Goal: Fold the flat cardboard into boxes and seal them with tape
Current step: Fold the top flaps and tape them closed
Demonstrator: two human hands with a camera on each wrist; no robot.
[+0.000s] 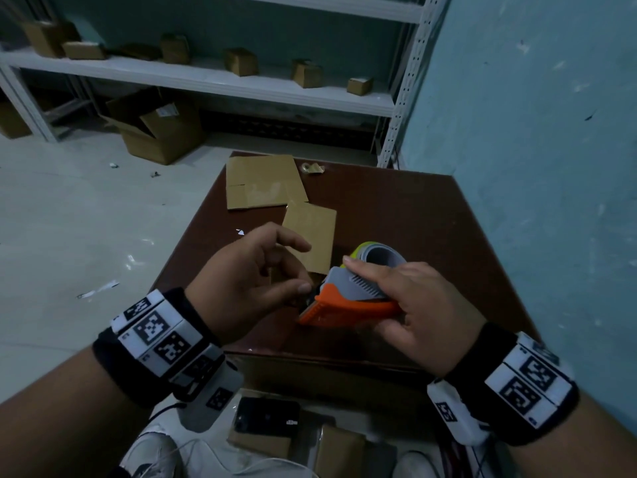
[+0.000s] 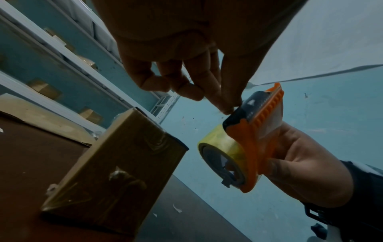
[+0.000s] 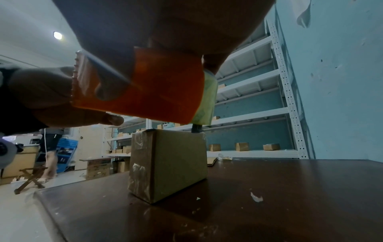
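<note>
- My right hand (image 1: 424, 305) grips the orange tape dispenser (image 1: 348, 301) above the brown table (image 1: 431, 219).
- My left hand (image 1: 255, 281) pinches at the tape end by the dispenser's blade; thumb and forefinger meet there, and I judge I am freeing a new strip.
- One folded box (image 3: 170, 163) stands upright on the table below the dispenser, its sides already taped.
- Flat cardboard (image 1: 265, 181) lies at the table's far edge, not yet folded, so more boxes remain.
- Small finished boxes sit on the white shelf (image 1: 213, 84) behind.
</note>
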